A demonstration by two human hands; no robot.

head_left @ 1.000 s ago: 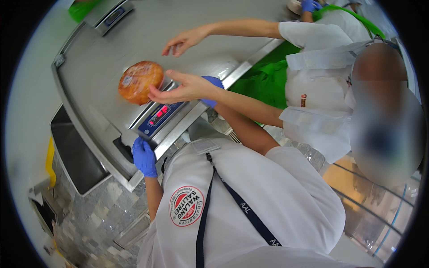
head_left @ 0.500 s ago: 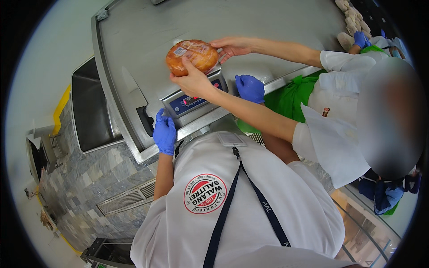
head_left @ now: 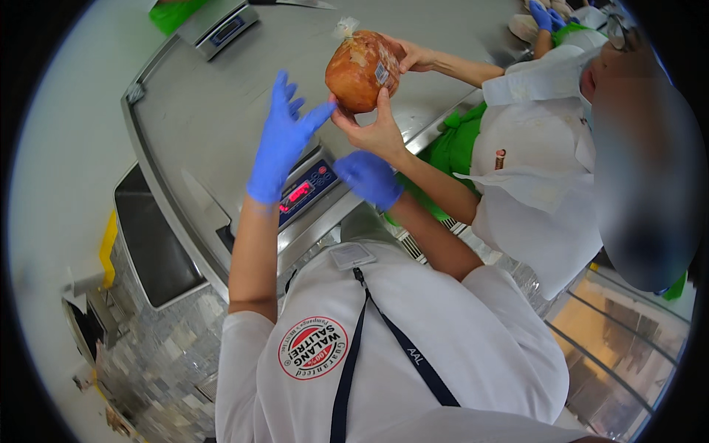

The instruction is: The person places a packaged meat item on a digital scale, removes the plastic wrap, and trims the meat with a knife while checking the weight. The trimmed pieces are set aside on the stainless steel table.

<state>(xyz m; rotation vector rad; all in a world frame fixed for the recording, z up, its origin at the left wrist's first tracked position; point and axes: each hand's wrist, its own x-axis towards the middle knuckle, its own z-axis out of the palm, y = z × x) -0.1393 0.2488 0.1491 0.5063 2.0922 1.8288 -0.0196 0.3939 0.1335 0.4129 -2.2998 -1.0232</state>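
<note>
A co-worker's bare hands (head_left: 380, 133) hold up a round, orange-brown ham (head_left: 362, 70) in clear wrap with a white label. It is over the steel table, beyond a digital scale (head_left: 314, 184) whose display glows red. My left hand (head_left: 284, 133), in a blue glove, is raised beside the ham with fingers spread. Its thumb comes close to the ham's underside; whether they touch I cannot tell. My right hand (head_left: 369, 179), also blue-gloved, hovers at the scale's right side. Motion blurs its fingers, which look bent. Part of the scale is hidden behind my left hand and wrist.
A knife (head_left: 205, 198) with a dark handle lies on the steel table (head_left: 196, 111), left of the scale. A second scale (head_left: 216, 31) stands at the far left edge. Left of the table is a metal sink (head_left: 155, 240). The co-worker in a green apron (head_left: 454, 151) stands close on the right.
The co-worker has lifted the ham off the scale and turned it. My left hand has moved up from the table edge and spread its fingers; my right hand has shifted left and nearer.
</note>
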